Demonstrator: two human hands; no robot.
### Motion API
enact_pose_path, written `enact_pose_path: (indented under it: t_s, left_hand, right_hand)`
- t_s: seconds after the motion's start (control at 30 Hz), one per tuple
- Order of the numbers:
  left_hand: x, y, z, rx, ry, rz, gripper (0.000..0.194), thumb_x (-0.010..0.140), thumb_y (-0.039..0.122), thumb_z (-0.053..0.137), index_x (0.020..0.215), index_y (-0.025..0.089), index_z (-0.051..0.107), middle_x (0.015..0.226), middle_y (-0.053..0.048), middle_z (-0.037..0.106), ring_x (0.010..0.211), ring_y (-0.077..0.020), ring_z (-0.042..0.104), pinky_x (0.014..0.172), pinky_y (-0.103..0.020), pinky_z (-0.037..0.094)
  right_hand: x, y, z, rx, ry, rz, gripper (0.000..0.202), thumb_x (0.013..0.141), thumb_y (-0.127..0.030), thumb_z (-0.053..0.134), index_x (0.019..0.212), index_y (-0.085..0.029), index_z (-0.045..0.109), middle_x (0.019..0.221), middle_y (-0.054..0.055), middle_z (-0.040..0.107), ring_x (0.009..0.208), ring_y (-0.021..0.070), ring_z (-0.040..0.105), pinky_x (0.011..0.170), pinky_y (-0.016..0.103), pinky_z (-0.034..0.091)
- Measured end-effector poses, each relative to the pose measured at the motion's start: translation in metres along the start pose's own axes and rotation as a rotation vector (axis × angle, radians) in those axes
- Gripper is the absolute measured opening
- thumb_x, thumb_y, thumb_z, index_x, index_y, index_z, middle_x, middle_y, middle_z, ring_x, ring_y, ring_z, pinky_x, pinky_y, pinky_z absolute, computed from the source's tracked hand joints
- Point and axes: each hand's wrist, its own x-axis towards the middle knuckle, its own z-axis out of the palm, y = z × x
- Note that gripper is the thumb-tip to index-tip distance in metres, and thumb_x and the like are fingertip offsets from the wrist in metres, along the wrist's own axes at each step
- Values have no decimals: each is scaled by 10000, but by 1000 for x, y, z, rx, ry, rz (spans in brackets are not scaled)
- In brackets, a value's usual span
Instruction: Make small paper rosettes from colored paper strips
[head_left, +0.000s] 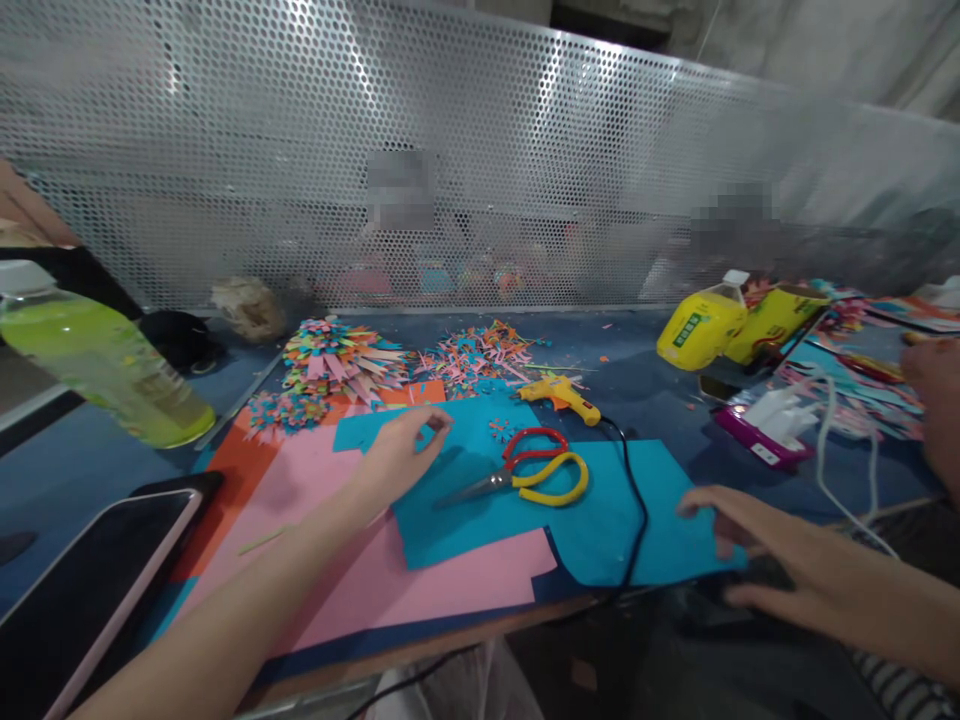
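My left hand (405, 450) is over the blue paper (465, 430), its fingers curled with thumb and fingertips close together; whether something small is between them is too small to tell. My right hand (772, 550) hovers at the right end of another blue sheet (607, 540), fingers apart and holding nothing. Between the hands lie scissors (551, 468) with one red and one yellow handle, and above them a yellow glue gun (559, 396) with a black cord. Pink paper (450, 590) and orange paper (225, 500) lie underneath at the left.
Fringed paper bundles (337, 365) and scraps (480, 355) lie behind. A green bottle (105, 365) and phone (105, 590) are at left. At right are a yellow bottle (701, 325), purple power strip (761, 435), white cable (825, 470) and another person's hand (934, 400).
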Motion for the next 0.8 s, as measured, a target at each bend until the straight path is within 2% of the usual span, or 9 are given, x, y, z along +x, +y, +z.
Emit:
enact_pose_path:
  t_s: [0.03,0.13,0.2,0.3,0.37,0.47,0.63,0.73,0.8]
  left_hand:
    - [0,0,0,11,-12,6,174,800,321,461,861,230,596,873,-27,652,788,-178,585,720,-281,431]
    - [-1,1,0,38,-32,9,177,810,314,446,878,227,585,892,-30,651,790,-178,588,731,-285,432]
    - [-1,2,0,48,-42,9,178,812,314,443,884,230,582,900,-32,649,812,-182,592,740,-288,433]
    - [-2,2,0,55,-56,10,169,806,303,450,889,234,580,899,-29,647,847,-189,594,755,-295,433]
    - [-3,2,0,54,-67,16,161,800,284,457,891,231,578,899,-29,647,863,-191,593,767,-299,434]
    - [-4,3,0,57,-91,27,155,793,258,465,898,222,574,904,-36,646,879,-192,589,783,-305,435]
    - [-5,7,-1,100,-113,14,177,781,213,462,918,204,572,848,-44,635,852,-191,581,759,-303,442]
    - [-5,6,0,125,-124,17,198,774,184,446,926,193,573,859,-57,629,878,-204,568,769,-318,440]
    - [-5,4,0,121,-124,22,214,769,170,443,939,194,570,882,-62,628,889,-208,565,777,-325,439]
  right_hand:
    - [3,-1,0,-19,57,-17,138,750,-375,568,781,-261,496,698,38,558,646,164,545,610,269,416]
    - [13,-10,-1,-79,183,1,321,849,-420,387,604,-213,381,561,3,439,522,136,437,500,262,342]
    - [20,-18,-1,-42,221,-44,280,863,-410,362,689,-211,452,651,20,496,608,144,486,556,251,385]
    - [33,-28,1,25,190,-155,214,843,-392,424,959,-234,511,911,64,581,828,182,555,724,284,437]
    - [44,-34,5,20,136,-181,197,837,-392,430,892,-227,524,843,55,605,765,187,575,690,303,445]
    - [64,-43,10,25,129,-203,169,845,-360,407,820,-216,492,726,25,598,617,161,557,589,283,436]
    - [100,-64,13,29,113,-353,141,857,-254,365,887,-225,500,815,26,616,661,150,583,626,276,438]
    - [123,-81,15,59,147,-410,128,839,-297,443,941,-222,461,830,22,638,724,164,605,656,278,444]
    - [137,-91,17,33,151,-454,120,836,-310,458,909,-215,452,741,5,632,662,157,599,626,269,441]
